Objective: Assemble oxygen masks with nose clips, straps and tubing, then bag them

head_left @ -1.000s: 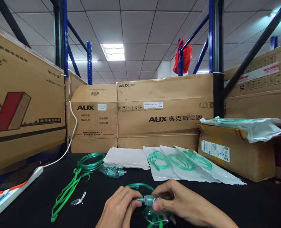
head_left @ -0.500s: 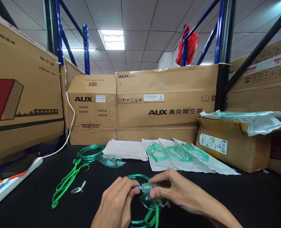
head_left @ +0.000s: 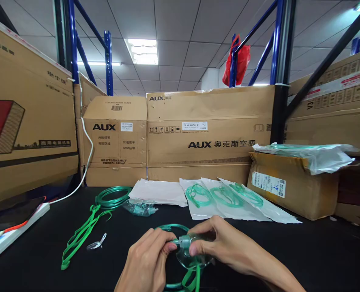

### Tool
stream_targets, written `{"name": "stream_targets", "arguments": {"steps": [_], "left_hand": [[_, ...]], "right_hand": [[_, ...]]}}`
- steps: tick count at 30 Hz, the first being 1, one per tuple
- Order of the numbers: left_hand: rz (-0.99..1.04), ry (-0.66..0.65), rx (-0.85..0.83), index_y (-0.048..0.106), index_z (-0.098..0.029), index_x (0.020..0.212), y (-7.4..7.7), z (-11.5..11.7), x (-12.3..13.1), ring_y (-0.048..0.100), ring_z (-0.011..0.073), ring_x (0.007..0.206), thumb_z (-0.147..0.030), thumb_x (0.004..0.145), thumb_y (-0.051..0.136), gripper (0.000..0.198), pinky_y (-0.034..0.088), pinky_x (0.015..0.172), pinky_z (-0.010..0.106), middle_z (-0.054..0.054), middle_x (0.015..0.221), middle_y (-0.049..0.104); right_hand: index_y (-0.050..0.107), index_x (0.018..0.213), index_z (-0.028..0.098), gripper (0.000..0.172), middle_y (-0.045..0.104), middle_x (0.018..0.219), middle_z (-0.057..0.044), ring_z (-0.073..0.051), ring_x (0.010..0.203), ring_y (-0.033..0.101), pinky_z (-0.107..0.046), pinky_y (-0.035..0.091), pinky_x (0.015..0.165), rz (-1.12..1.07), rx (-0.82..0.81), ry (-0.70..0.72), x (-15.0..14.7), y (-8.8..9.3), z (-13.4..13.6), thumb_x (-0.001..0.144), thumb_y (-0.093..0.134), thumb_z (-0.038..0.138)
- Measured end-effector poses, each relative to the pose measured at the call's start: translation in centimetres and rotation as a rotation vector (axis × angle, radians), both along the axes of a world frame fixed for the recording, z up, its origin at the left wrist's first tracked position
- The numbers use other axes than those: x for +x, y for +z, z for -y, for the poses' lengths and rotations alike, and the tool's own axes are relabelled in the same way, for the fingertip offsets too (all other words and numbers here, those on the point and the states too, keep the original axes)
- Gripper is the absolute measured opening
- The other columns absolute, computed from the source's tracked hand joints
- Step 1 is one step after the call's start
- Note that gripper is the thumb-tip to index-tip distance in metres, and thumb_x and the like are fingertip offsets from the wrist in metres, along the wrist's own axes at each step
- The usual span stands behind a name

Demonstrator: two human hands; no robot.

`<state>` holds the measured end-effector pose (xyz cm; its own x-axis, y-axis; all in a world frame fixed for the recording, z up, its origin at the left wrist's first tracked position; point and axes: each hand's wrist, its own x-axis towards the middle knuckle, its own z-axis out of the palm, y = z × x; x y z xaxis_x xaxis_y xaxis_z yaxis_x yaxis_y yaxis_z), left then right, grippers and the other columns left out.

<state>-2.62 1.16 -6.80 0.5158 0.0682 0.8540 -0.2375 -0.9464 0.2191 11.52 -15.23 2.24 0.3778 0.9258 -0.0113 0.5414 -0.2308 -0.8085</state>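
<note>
Near the front centre, my right hand (head_left: pixel 216 243) is closed around a clear green oxygen mask (head_left: pixel 188 259), thumb and fingers at its connector (head_left: pixel 184 241). From the left, my left hand (head_left: pixel 148 257) pinches the end of the green tubing (head_left: pixel 174 226) where it meets that connector; whether it is fully seated I cannot tell. The tubing loops behind and below my hands. A green elastic strap (head_left: pixel 193 280) hangs from the mask toward the front edge of the view. Part of the mask is hidden by my right fingers.
Left on the black table lie green straps (head_left: pixel 79 239), a clear nose clip (head_left: pixel 97 243), coiled tubing (head_left: pixel 112 196) and another mask (head_left: pixel 141 208). Behind are white packets (head_left: pixel 158 192) and pouches with tubing (head_left: pixel 227 198). A cardboard box (head_left: pixel 295 186) stands at right.
The whole view has shifted slightly. Both hands keep their hold on the tubing and the mask, with hardly any visible movement between them.
</note>
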Motion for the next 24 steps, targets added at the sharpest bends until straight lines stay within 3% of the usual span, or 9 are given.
{"name": "stream_targets", "arguments": {"steps": [11, 14, 17, 21, 24], "left_hand": [[-0.028, 0.025, -0.008, 0.063, -0.025, 0.104, 0.0, -0.1, -0.1, 0.065, 0.0184, 0.073, -0.021, 0.106, 0.044, 0.019, 0.048, 0.066, 0.028, 0.000, 0.088, 0.070], [-0.090, 0.047, -0.087, 0.066, -0.027, 0.106, 0.1, -0.2, -0.5, 0.069, 0.0192, 0.083, -0.028, 0.106, 0.047, 0.019, 0.051, 0.074, 0.027, -0.001, 0.096, 0.073], [-0.232, 0.051, -0.182, 0.070, -0.029, 0.105, 1.0, 0.0, -1.1, 0.070, 0.0184, 0.083, -0.036, 0.103, 0.052, 0.020, 0.052, 0.075, 0.026, -0.002, 0.097, 0.075], [-0.472, 0.017, -0.299, 0.075, -0.028, 0.101, 2.6, 0.3, -1.8, 0.070, 0.0167, 0.082, -0.038, 0.103, 0.051, 0.025, 0.049, 0.075, 0.023, -0.003, 0.088, 0.075], [-0.496, -0.033, -0.327, 0.076, -0.027, 0.092, 3.2, 0.4, -2.0, 0.068, 0.0166, 0.082, -0.038, 0.104, 0.049, 0.032, 0.047, 0.075, 0.021, -0.002, 0.081, 0.072]], "right_hand": [[0.082, 0.091, 0.021, 0.020, 0.039, 0.055, 0.007, -0.011, 0.056, 0.031, -0.026, 0.021, 0.050, 0.038, -0.002, -0.040, 0.4, -0.7, -0.1, 0.080, 0.076, 0.037], [0.083, 0.096, 0.024, 0.024, 0.054, 0.062, 0.005, -0.013, 0.064, 0.043, -0.025, 0.030, 0.056, 0.112, 0.040, -0.055, 0.3, -0.4, 0.1, 0.079, 0.079, 0.040], [0.083, 0.096, 0.026, 0.025, 0.072, 0.083, 0.002, -0.019, 0.082, 0.058, -0.026, 0.040, 0.070, 0.246, 0.099, -0.032, 0.3, -0.1, 0.4, 0.077, 0.082, 0.043], [0.081, 0.100, 0.028, 0.033, 0.078, 0.097, 0.001, -0.023, 0.094, 0.065, -0.028, 0.045, 0.080, 0.329, 0.151, -0.024, 0.3, -0.1, 0.6, 0.072, 0.088, 0.044], [0.081, 0.100, 0.029, 0.036, 0.078, 0.101, 0.002, -0.023, 0.098, 0.066, -0.028, 0.046, 0.084, 0.360, 0.187, -0.026, 0.3, -0.3, 0.6, 0.068, 0.092, 0.043]]}}
